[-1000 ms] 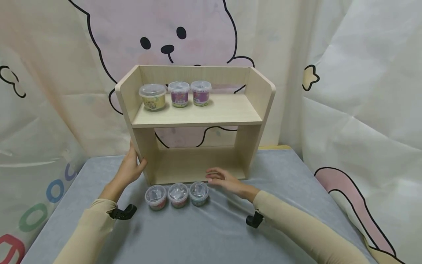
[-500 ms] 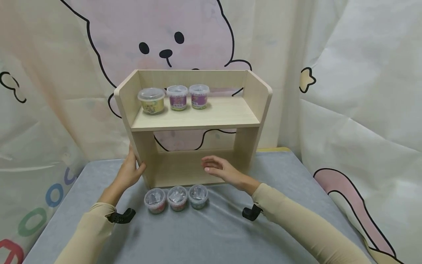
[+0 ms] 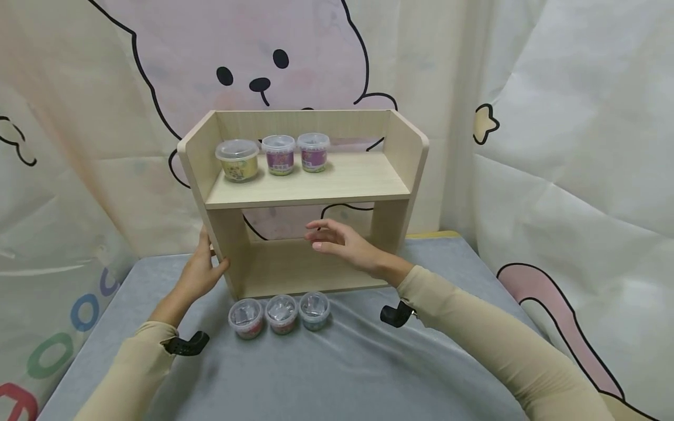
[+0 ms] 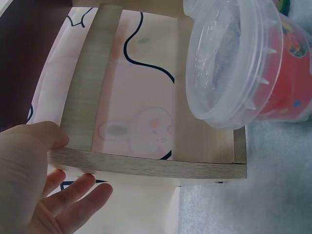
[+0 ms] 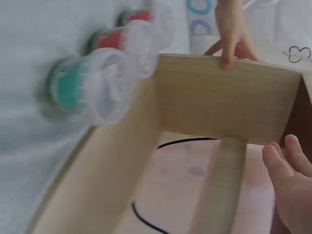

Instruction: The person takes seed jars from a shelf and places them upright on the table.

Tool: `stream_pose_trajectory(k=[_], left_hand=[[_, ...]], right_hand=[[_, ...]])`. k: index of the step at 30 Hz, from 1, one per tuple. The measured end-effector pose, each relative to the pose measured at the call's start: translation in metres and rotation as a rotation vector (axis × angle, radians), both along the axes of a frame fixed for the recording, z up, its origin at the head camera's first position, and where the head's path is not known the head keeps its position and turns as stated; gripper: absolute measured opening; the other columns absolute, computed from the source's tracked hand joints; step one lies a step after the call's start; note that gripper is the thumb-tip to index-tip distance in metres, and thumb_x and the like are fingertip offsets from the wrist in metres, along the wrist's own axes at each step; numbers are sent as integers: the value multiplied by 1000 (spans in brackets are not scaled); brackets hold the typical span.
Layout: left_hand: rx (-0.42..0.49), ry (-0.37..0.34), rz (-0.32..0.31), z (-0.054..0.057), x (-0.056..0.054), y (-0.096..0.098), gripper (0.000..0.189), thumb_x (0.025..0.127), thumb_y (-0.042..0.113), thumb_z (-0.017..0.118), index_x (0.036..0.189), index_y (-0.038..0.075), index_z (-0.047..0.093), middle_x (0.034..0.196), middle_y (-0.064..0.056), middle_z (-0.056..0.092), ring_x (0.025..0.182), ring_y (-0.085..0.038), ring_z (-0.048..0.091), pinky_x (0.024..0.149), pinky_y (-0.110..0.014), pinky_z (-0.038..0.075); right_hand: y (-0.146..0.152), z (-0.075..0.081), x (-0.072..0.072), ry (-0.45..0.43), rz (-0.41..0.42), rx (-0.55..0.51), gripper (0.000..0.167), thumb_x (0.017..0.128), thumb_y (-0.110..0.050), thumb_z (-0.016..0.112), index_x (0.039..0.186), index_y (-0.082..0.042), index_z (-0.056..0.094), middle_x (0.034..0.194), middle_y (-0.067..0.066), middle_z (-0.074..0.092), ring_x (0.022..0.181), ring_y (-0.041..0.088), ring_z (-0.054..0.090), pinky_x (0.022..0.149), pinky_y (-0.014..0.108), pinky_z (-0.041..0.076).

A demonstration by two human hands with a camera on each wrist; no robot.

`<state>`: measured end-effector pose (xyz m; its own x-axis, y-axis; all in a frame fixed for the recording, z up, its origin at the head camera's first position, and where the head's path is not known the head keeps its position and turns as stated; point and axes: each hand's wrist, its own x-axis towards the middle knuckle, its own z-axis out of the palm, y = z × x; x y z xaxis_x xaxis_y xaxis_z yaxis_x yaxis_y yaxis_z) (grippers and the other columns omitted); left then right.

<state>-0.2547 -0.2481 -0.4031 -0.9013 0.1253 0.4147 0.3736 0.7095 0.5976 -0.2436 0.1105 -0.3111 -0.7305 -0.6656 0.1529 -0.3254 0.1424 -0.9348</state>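
A two-tier wooden shelf (image 3: 363, 178) stands on the table. My left hand (image 3: 200, 273) grips its left side panel, thumb at the front edge and fingers outside, as the left wrist view also shows. My right hand (image 3: 344, 245) hovers before the lower opening, fingers loosely bent and holding nothing. On the upper board sit a wider yellow-labelled lidded tub (image 3: 238, 166) and two purple-labelled tubs, one in the middle (image 3: 279, 161) and one rightmost (image 3: 314, 158). Three clear-lidded tubs line up before the shelf: two reddish, left (image 3: 246, 318) and middle (image 3: 281, 314), and a green one (image 5: 68, 85) at right.
A grey-blue cloth (image 3: 347, 374) covers the table. Behind the shelf hangs a pale curtain (image 3: 421, 88) with cartoon drawings, and more printed sheeting (image 3: 568, 175) hangs at the right. Black wrist devices sit on the left wrist (image 3: 186, 345) and right wrist (image 3: 397, 314).
My right hand has risen from beside the green tub, up and to the left, in front of the lower opening. My left hand keeps its grip on the shelf; the tubs stay put.
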Motion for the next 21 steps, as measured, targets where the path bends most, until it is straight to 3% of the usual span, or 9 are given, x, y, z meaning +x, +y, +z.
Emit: stream_pose_trajectory(k=[7, 13, 21], left_hand=[[17, 14, 46, 3, 1, -1, 94, 90, 0, 66, 160, 22, 6, 138, -37, 47, 108, -58, 63, 73, -62, 58], [69, 68, 61, 8, 1, 2, 80, 89, -1, 65, 153, 13, 18, 132, -33, 49, 110, -57, 61, 82, -68, 54], [103, 78, 73, 10, -4, 3, 78, 88, 0, 63, 152, 13, 20, 135, -33, 49, 112, -57, 61, 85, -69, 53]], right_hand=[[-17, 29, -2, 66, 29, -42, 49, 101, -10, 50, 149, -1, 40, 146, 24, 53, 138, 35, 51, 115, 43, 45], [-29, 57, -5, 84, 39, -92, 51, 100, -9, 48, 149, -2, 39, 148, 26, 51, 140, 36, 50, 115, 42, 46], [-51, 83, -18, 33, -22, -205, 48, 103, -11, 49, 149, -1, 39, 151, 27, 46, 142, 42, 45, 118, 45, 42]])
